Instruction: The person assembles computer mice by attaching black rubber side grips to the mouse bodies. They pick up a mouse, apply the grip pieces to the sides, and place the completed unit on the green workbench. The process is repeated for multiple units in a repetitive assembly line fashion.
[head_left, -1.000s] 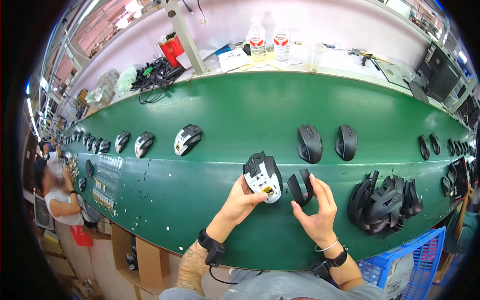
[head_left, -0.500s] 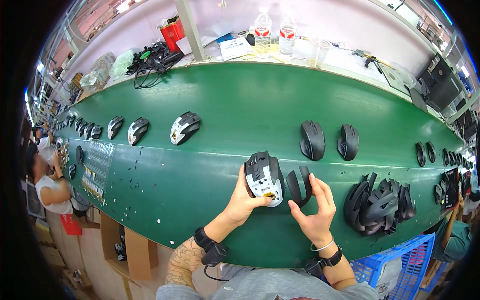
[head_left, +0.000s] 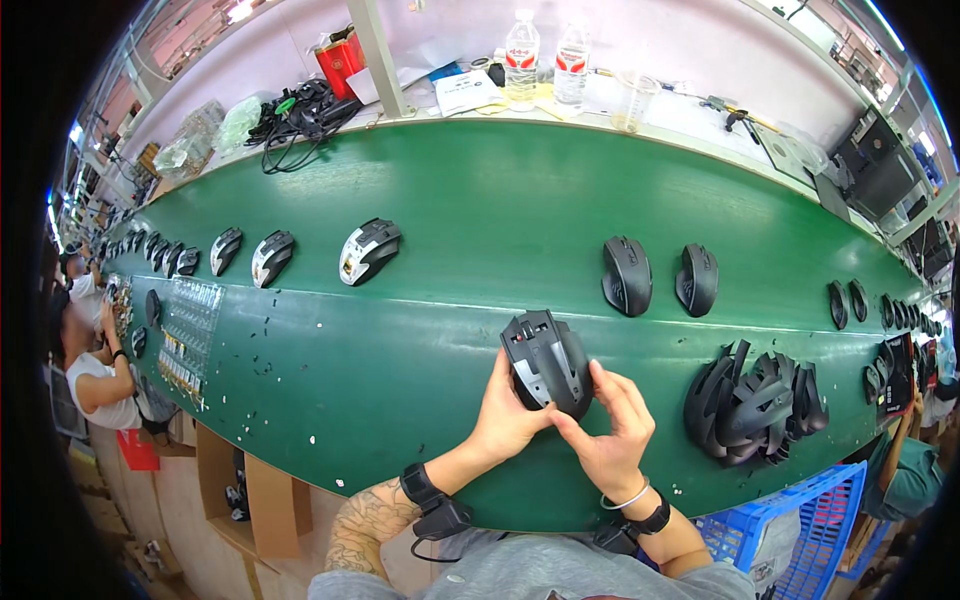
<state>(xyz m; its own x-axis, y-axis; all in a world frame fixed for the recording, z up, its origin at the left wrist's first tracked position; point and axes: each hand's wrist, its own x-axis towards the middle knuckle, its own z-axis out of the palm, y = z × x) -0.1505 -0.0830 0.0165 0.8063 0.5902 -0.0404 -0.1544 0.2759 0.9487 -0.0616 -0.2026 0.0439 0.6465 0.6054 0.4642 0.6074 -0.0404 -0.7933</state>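
My left hand (head_left: 503, 412) is closed round the left side of a partly covered computer mouse (head_left: 530, 345), black at the front with a pale inner body showing. A curved black top cover (head_left: 568, 362) lies over the right part of that mouse. My right hand (head_left: 618, 428) grips the cover along its right edge, fingertips and thumb against it. Both thumbs meet near the rear of the mouse. Whether the cover is seated all round I cannot tell. To the right lies a heap of loose black covers (head_left: 750, 405).
Two black mice (head_left: 627, 277) stand beyond my right hand. Mice with pale bodies showing (head_left: 370, 252) line the left of the green bench (head_left: 480, 200). A clear tray (head_left: 192, 330) lies far left. A blue crate (head_left: 800, 530) stands at lower right; co-workers sit at both sides.
The cover in my right hand has moved left onto the mouse, where before it was held apart. My hands have come together, and the mouse has shifted slightly right.
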